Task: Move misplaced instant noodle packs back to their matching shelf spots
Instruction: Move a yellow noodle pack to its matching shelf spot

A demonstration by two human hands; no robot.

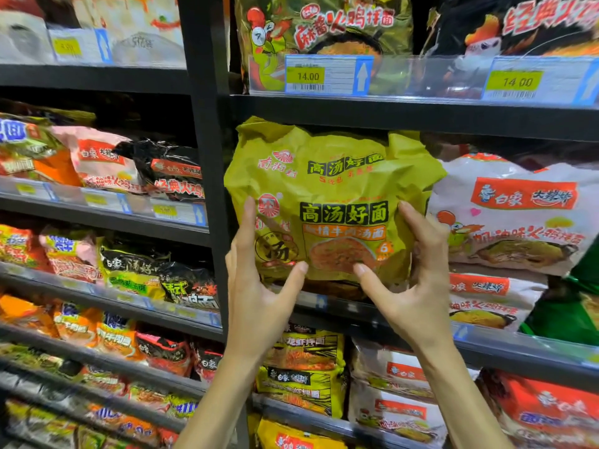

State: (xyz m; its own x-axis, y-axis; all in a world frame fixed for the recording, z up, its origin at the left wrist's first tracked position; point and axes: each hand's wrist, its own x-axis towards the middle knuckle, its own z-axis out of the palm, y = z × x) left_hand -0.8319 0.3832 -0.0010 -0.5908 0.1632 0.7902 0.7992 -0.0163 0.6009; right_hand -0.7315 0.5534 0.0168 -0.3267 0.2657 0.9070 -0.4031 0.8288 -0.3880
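Head view, only one.

- Yellow noodle pack (327,202) sat centre frame, in the right bay, upright with its front to the camera. Its top was tucked just under the black shelf (405,116) above and its bottom edge was at the lip of its own shelf.
- Left hand (259,280) was on the pack's lower left. Fingers ran up along the left edge and the thumb pressed the front near the bottom, so the grip was closed on the pack.
- Right hand (411,280) was on the lower right, fingers curled onto the front right side and thumb on the front near the bottom. That grip was also closed on the pack.
- White-and-pink pack (518,215) was just right of it, with the yellow pack's right edge overlapping it. Could not tell whether they touched.
- Upper shelf: an olive-green pack (324,24) was directly above and a black pack (518,27) was to its right. A price tag (327,74) reading 14.00 sat on the rail below the olive-green one.
- Black upright post (207,157) split the two bays.
- Left bay, left of frame: a pink pack (97,157) and a black crinkled pack (168,170) sat side by side.
- Below the hands was a shelf of yellow-and-black packs (301,367).
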